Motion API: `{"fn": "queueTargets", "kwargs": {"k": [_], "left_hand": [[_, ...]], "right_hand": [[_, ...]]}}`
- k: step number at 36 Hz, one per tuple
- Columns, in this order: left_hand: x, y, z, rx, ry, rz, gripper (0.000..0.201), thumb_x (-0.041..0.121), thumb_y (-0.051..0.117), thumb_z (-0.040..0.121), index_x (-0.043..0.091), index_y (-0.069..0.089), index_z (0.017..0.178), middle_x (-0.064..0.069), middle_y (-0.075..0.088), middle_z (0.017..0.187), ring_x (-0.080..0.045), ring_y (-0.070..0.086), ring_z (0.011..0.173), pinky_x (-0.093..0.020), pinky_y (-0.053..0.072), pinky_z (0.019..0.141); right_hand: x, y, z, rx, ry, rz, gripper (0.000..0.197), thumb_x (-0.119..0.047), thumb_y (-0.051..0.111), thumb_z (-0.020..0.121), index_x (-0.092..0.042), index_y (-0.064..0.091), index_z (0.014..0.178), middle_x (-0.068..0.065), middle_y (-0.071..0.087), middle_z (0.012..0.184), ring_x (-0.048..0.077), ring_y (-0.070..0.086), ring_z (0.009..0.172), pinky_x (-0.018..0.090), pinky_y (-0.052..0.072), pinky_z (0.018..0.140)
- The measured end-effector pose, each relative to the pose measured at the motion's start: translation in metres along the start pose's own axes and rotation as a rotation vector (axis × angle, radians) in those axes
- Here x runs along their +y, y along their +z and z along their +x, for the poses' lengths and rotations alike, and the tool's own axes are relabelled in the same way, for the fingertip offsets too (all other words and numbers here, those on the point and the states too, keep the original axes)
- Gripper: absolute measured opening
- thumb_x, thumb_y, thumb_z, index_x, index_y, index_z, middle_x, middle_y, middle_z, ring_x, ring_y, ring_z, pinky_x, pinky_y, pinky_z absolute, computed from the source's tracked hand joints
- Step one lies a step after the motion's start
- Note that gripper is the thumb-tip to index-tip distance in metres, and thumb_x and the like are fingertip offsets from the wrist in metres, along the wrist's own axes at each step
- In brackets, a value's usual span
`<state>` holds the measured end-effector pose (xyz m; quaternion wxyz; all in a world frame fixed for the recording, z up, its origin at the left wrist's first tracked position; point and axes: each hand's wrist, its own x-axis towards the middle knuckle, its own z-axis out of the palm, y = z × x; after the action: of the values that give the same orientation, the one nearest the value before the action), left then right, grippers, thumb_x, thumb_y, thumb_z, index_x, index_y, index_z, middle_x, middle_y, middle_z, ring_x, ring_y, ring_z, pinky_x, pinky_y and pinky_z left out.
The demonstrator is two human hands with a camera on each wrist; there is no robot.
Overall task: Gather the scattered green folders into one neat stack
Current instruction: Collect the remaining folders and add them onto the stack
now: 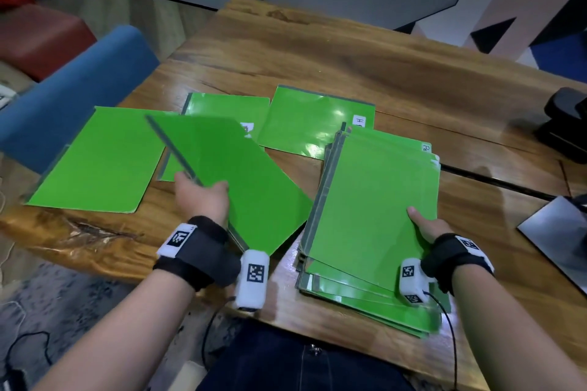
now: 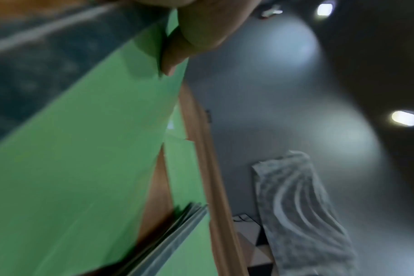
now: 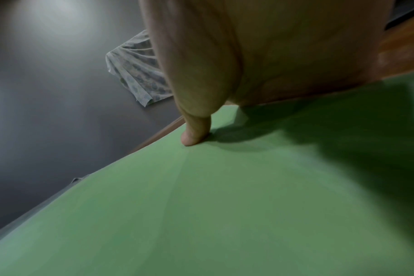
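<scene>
My left hand (image 1: 203,197) grips the near edge of one green folder (image 1: 241,174), holding it tilted above the table, thumb on top (image 2: 175,54). My right hand (image 1: 427,225) holds the near right corner of a loose stack of several green folders (image 1: 371,216), thumb pressed on the top sheet (image 3: 194,134), fingers hidden beneath. The stack's far end is lifted and its sheets are fanned out. Three more green folders lie flat on the table: one at the left (image 1: 98,162), one behind the held folder (image 1: 222,106), one at the middle back (image 1: 311,120).
The wooden table (image 1: 317,51) has a rough live edge at the near left. A blue chair back (image 1: 70,95) stands against its left side. A black device (image 1: 565,124) and a dark flat panel (image 1: 556,232) sit at the right edge.
</scene>
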<state>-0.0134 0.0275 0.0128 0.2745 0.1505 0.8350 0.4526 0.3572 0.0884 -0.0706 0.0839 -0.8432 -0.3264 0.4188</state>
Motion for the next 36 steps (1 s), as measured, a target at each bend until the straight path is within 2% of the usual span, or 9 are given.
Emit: {"fn": "queueTargets", "kwargs": {"k": [6, 10, 13, 16, 20, 27, 31, 33, 36], "left_hand": [[0.06, -0.011, 0.031, -0.207, 0.373, 0.05, 0.067, 0.02, 0.076, 0.078, 0.003, 0.044, 0.134, -0.01, 0.052, 0.134, -0.026, 0.049, 0.123, -0.043, 0.04, 0.105], [0.08, -0.008, 0.077, -0.38, 0.441, 0.103, 0.05, 0.018, 0.075, 0.079, 0.0, 0.052, 0.12, -0.006, 0.059, 0.105, -0.019, 0.055, 0.096, -0.037, 0.049, 0.091], [0.073, -0.001, 0.128, -0.412, 0.4, 0.335, 0.065, 0.031, 0.078, 0.073, 0.001, 0.053, 0.125, -0.015, 0.063, 0.116, -0.028, 0.059, 0.105, -0.043, 0.048, 0.094], [0.06, 0.007, 0.165, -0.346, 0.403, 0.626, 0.063, 0.031, 0.078, 0.074, -0.002, 0.055, 0.123, -0.023, 0.062, 0.118, -0.036, 0.059, 0.108, -0.042, 0.047, 0.09], [0.036, 0.018, 0.197, -0.342, 0.303, 0.858, 0.072, 0.041, 0.074, 0.077, 0.003, 0.049, 0.133, -0.019, 0.055, 0.132, -0.036, 0.053, 0.118, -0.039, 0.044, 0.097], [-0.005, 0.04, 0.235, -0.365, 0.145, 1.099, 0.096, 0.071, 0.067, 0.063, 0.016, 0.044, 0.139, -0.022, 0.027, 0.15, -0.041, 0.029, 0.135, -0.048, 0.031, 0.11], [-0.007, 0.044, 0.232, -0.342, 0.04, 1.154, 0.105, 0.076, 0.064, 0.062, 0.015, 0.037, 0.144, -0.022, 0.015, 0.155, -0.043, 0.016, 0.141, -0.051, 0.019, 0.114], [-0.009, 0.046, 0.234, -0.342, -0.005, 1.142, 0.114, 0.078, 0.066, 0.056, 0.014, 0.035, 0.145, -0.021, 0.014, 0.156, -0.042, 0.013, 0.142, -0.051, 0.015, 0.115], [-0.023, 0.057, 0.261, -0.318, -0.019, 1.094, 0.136, 0.081, 0.07, 0.034, 0.011, 0.035, 0.145, -0.019, 0.021, 0.154, -0.04, 0.019, 0.141, -0.053, 0.015, 0.115]], "right_hand": [[0.0, 0.002, -0.004, 0.027, 0.013, 0.008, 0.086, -0.055, 0.051, 0.088, 0.007, 0.026, 0.143, 0.023, 0.034, 0.147, 0.038, 0.041, 0.13, 0.042, 0.036, 0.102], [-0.005, 0.001, -0.006, 0.005, 0.042, -0.008, 0.084, -0.055, 0.051, 0.088, 0.007, 0.029, 0.142, 0.023, 0.036, 0.146, 0.038, 0.042, 0.129, 0.043, 0.037, 0.102], [-0.008, -0.002, -0.004, -0.022, 0.062, -0.042, 0.08, -0.056, 0.049, 0.089, 0.006, 0.036, 0.138, 0.022, 0.041, 0.143, 0.036, 0.046, 0.126, 0.04, 0.038, 0.1], [-0.008, -0.004, 0.003, -0.024, 0.064, -0.052, 0.081, -0.058, 0.053, 0.086, 0.005, 0.042, 0.135, 0.021, 0.045, 0.141, 0.034, 0.049, 0.123, 0.037, 0.039, 0.099], [-0.002, -0.001, 0.012, -0.014, 0.09, -0.024, 0.085, -0.062, 0.056, 0.081, 0.004, 0.045, 0.134, 0.02, 0.048, 0.138, 0.035, 0.051, 0.119, 0.038, 0.042, 0.098], [0.004, 0.005, 0.013, 0.064, 0.097, -0.009, 0.084, -0.06, 0.055, 0.083, 0.006, 0.043, 0.134, 0.021, 0.049, 0.137, 0.036, 0.052, 0.117, 0.039, 0.042, 0.095], [0.004, 0.007, 0.012, 0.056, 0.095, 0.014, 0.088, -0.063, 0.057, 0.08, 0.005, 0.044, 0.133, 0.022, 0.05, 0.135, 0.037, 0.052, 0.116, 0.045, 0.043, 0.1], [0.004, 0.008, 0.011, 0.053, 0.099, 0.017, 0.088, -0.063, 0.056, 0.081, 0.005, 0.042, 0.135, 0.022, 0.048, 0.136, 0.037, 0.051, 0.117, 0.045, 0.042, 0.1], [0.005, 0.008, 0.012, 0.062, 0.109, 0.024, 0.088, -0.062, 0.055, 0.082, 0.004, 0.038, 0.138, 0.022, 0.045, 0.139, 0.037, 0.049, 0.12, 0.045, 0.04, 0.1]]}}
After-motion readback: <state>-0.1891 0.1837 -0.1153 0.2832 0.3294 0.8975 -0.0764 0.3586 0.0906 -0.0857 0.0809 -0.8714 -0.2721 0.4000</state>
